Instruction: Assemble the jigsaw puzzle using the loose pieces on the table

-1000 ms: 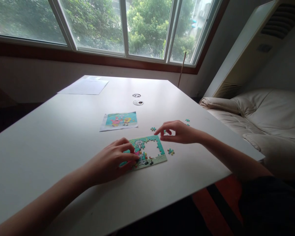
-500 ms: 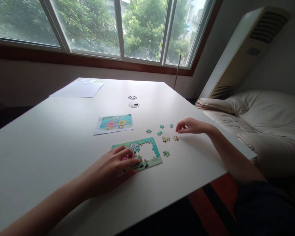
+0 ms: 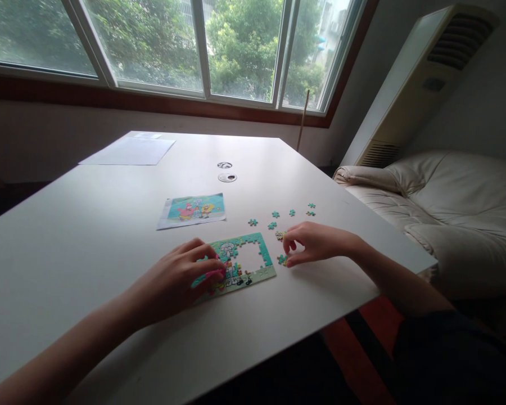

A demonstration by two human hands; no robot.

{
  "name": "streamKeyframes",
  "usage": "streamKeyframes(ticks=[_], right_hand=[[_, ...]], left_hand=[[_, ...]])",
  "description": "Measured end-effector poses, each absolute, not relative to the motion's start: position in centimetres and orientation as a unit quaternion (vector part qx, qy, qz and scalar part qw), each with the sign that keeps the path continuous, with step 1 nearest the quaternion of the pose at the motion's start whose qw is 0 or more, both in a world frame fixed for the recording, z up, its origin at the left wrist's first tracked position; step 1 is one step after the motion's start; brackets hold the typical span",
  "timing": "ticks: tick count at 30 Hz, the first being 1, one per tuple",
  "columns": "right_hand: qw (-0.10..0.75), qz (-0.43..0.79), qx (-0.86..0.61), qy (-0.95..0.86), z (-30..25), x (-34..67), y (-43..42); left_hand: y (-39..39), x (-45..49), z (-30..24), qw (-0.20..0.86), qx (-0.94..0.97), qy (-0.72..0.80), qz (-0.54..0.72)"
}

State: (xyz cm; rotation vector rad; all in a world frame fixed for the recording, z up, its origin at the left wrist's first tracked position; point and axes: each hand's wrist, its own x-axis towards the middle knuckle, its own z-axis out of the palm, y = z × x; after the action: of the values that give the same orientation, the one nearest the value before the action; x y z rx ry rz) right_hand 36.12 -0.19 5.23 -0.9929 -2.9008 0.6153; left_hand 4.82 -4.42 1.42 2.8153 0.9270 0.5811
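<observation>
A partly assembled jigsaw puzzle (image 3: 259,274) with a cartoon scene lies on the white table, with a gap in its right half. My left hand (image 3: 185,270) rests on the puzzle's left part, fingers stretched out and slightly bent, hiding some of the picture. Just right of the puzzle, my right hand (image 3: 316,243) hovers low with thumb and fingers apart. Its thumb tip is beside a green puzzle piece (image 3: 282,259), and its fingertips partly cover a yellow puzzle piece (image 3: 279,235). Whether it touches either piece, I cannot tell.
Several loose puzzle pieces (image 3: 275,214) lie beyond my right hand. A printed reference picture (image 3: 194,210) sits behind the puzzle. Two round discs (image 3: 227,178) and a white sheet (image 3: 129,152) are farther back. A cream sofa (image 3: 447,191) stands right of the table.
My right hand has moved left and nearer, from the far pieces to those beside the puzzle. Two pieces now show farther right. My left hand has slid slightly left, uncovering more of the puzzle.
</observation>
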Motion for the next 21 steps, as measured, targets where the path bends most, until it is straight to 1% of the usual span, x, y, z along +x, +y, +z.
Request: streamKeyframes(ticks=[4,14,21], right_hand=[[0.005,0.192,-0.325,-0.926,4.91,35.62,-0.77],[0.007,0.287,-0.334,-0.898,4.59,35.85,-0.32],[0.020,0.271,-0.328,-0.905,4.49,36.26,-0.23]], left_hand=[[-4.21,4.69,1.48,0.069,0.929,0.308,0.194],[-3.96,4.40,1.32,0.082,0.928,0.305,0.196],[-4.19,4.56,1.70,0.081,0.924,0.309,0.210]])
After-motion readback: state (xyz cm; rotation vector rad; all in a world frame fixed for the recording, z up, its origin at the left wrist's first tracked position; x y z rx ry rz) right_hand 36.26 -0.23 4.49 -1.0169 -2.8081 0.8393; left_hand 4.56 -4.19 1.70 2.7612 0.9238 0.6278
